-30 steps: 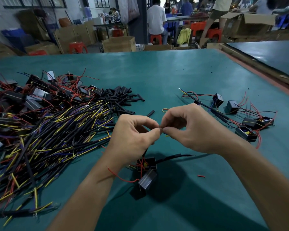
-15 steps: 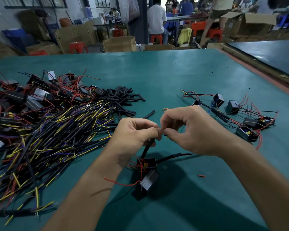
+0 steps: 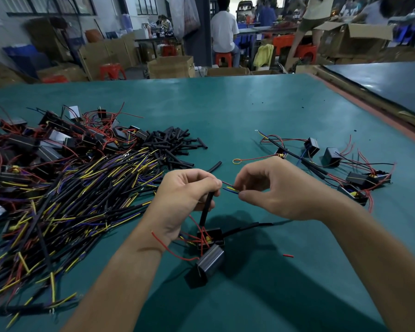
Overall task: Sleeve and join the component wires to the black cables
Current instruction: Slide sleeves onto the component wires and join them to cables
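Between your hands, on the far side of the component (image 3: 210, 238), the red wire (image 3: 227, 183) pokes rightward from your left hand (image 3: 187, 195), which grips the black sleeve (image 3: 206, 208), nearly tip to tip with the left-pointing yellow and blue leads (image 3: 231, 189) pinched in your right hand (image 3: 278, 188).

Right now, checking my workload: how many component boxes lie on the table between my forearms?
2: a wired box below the left hand, and a glossy box just nearer you.
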`<state>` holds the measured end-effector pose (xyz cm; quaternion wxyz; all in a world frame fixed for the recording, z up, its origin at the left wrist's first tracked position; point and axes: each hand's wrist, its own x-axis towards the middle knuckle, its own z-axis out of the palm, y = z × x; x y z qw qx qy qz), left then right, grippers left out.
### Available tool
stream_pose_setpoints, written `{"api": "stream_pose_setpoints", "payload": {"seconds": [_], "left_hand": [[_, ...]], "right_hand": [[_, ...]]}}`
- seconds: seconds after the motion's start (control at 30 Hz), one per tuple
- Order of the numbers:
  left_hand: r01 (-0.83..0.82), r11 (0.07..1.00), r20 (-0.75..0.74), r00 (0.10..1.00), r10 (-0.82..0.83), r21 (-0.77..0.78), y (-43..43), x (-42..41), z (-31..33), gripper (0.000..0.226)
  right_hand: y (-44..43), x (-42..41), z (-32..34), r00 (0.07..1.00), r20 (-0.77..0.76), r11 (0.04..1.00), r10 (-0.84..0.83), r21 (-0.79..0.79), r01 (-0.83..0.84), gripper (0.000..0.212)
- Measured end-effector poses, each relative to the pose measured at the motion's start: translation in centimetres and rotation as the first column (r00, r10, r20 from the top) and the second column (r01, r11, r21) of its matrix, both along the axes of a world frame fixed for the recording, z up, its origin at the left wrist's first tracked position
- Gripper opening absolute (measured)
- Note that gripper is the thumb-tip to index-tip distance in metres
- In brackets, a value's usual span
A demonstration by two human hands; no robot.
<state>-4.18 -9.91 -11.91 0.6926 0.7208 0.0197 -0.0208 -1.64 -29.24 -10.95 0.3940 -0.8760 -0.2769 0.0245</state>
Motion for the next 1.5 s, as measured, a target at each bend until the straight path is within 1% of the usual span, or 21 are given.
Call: {"api": "stream_pose_setpoints", "payload": {"seconds": [0.13,0.27,0.37,0.5,0.6,0.7,0.8,0.93,1.07,1.13,1.2,1.3,1.37,1.43,1.47,1.5], "left_hand": [[-0.012,1.000,0.026,1.000,0.012,0.024,-0.1,0.0,0.0,0.026],[-0.051,0.993,0.164,0.986,0.032,0.110,-0.4,0.0,-0.2,0.020],[-0.016,0.984,0.247,0.969,-0.028,0.176,-0.4,-0.1,-0.4,0.013],[0.032,0.962,0.273,0.956,-0.109,0.271,-0.4,-0.1,-1.0,0.010],[0.005,0.952,0.307,0.946,-0.103,0.305,-0.6,-0.1,-1.2,0.010],[-0.043,0.934,0.360,0.928,-0.094,0.356,-0.4,-0.1,-1.3,0.019],[-0.041,0.897,0.380,0.913,-0.145,0.439,-0.4,-0.1,-1.5,0.004],[-0.014,0.865,0.354,0.915,-0.191,0.501,-0.3,0.2,-2.0,0.007],[0.064,0.892,0.292,0.932,-0.214,0.448,-0.2,0.3,-2.1,0.009],[0.105,0.917,0.243,0.947,-0.210,0.384,-0.3,0.3,-1.9,0.012],[0.136,0.939,0.191,0.960,-0.203,0.317,-0.3,0.3,-1.7,0.011],[0.165,0.960,0.109,0.975,-0.193,0.226,-0.2,0.3,-1.3,0.019],[0.203,0.969,0.049,0.976,-0.211,0.142,-0.2,0.1,-1.1,0.020],[0.218,0.974,-0.006,0.976,-0.218,0.064,-0.1,0.0,-0.8,0.016],[0.216,0.976,-0.035,0.976,-0.215,0.024,-0.1,0.0,-0.7,0.012],[0.211,0.977,-0.063,0.975,-0.211,-0.015,0.0,0.0,-0.6,0.009]], "right_hand": [[-0.7,0.2,0.3,0.997,0.051,0.998,-0.052,-0.035,0.054,0.014],[-0.5,-0.1,0.4,0.991,0.115,0.995,-0.069,-0.057,0.076,0.016],[-0.3,-0.4,0.6,0.982,0.168,0.989,-0.084,-0.108,0.103,0.018],[-0.1,-0.6,0.8,0.972,0.214,0.985,-0.096,-0.120,0.123,0.018],[0.0,-0.8,1.0,0.963,0.255,0.980,-0.084,-0.156,0.127,0.016],[0.1,-1.0,1.0,0.953,0.295,0.969,-0.069,-0.207,0.134,0.014],[0.3,-0.8,0.9,0.942,0.333,0.960,-0.052,-0.243,0.139,0.014],[0.8,-0.8,0.6,0.927,0.371,0.970,-0.053,-0.201,0.136,0.015],[1.1,-1.1,0.4,0.908,0.414,0.980,-0.066,-0.146,0.138,0.014],[1.3,-1.3,0.5,0.890,0.450,0.984,-0.077,-0.109,0.140,0.014],[1.4,-1.4,0.6,0.867,0.489,0.986,-0.099,-0.067,0.150,0.012],[1.5,-1.4,0.6,0.843,0.522,0.986,-0.131,-0.017,0.164,0.009],[1.6,-1.5,0.9,0.823,0.544,0.985,-0.165,0.056,0.161,0.008],[1.7,-1.7,1.5,0.795,0.571,0.977,-0.207,0.154,0.144,0.005],[1.5,-1.9,1.7,0.808,0.549,0.973,-0.213,0.198,0.122,0.005],[1.2,-2.0,2.0,0.853,0.481,0.967,-0.202,0.238,0.095,0.008]]}}
